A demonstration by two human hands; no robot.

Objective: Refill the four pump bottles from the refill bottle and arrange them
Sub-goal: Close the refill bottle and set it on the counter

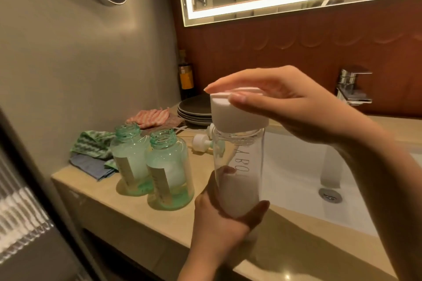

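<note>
My left hand (219,219) grips the lower part of a clear bottle (239,171) that has white liquid in its bottom half and a wide white cap (237,112). It is held upright above the counter's front edge. My right hand (285,102) holds the white cap from above, fingers and thumb round it. Two green-tinted bottles (130,162) (170,171) stand open, without pumps, on the beige counter (141,217) to the left. Each holds some pale liquid. Two white pump heads (202,141) lie on the counter behind them, partly hidden by the clear bottle.
A white sink (296,175) with a drain lies to the right, a chrome tap (351,86) behind it. Stacked dark plates (194,109), folded cloths (96,143) (150,117) and a dark bottle (186,75) sit at the back left. A lit mirror hangs above.
</note>
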